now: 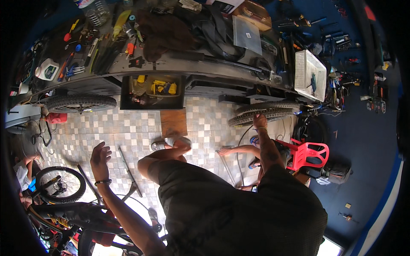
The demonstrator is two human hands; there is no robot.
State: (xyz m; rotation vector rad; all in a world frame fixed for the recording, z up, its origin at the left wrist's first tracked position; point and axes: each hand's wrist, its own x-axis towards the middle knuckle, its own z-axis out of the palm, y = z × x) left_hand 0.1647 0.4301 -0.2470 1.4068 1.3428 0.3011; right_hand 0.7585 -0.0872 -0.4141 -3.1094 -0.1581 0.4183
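Observation:
My right hand [259, 122] reaches forward and is closed on the near rim of a bicycle wheel [279, 114] with a knobby black tyre. A second tyre [256, 106] overlaps it just behind, close to the front of the workbench. Out to the left, my left hand [101, 161] hangs in the air above the tiled floor, holding nothing, its fingers loosely bent and apart. A dark band circles that wrist. Below it on the floor lies a long thin dark bar [129, 170].
The cluttered workbench [196, 64] has an open drawer [149, 105] with yellow items. Another person's hand [226, 151] is low near the floor, beside a red plastic chair [309, 154]. Bicycle parts and a wheel [60, 197] stand at the left. A wooden board [174, 123] lies below the drawer.

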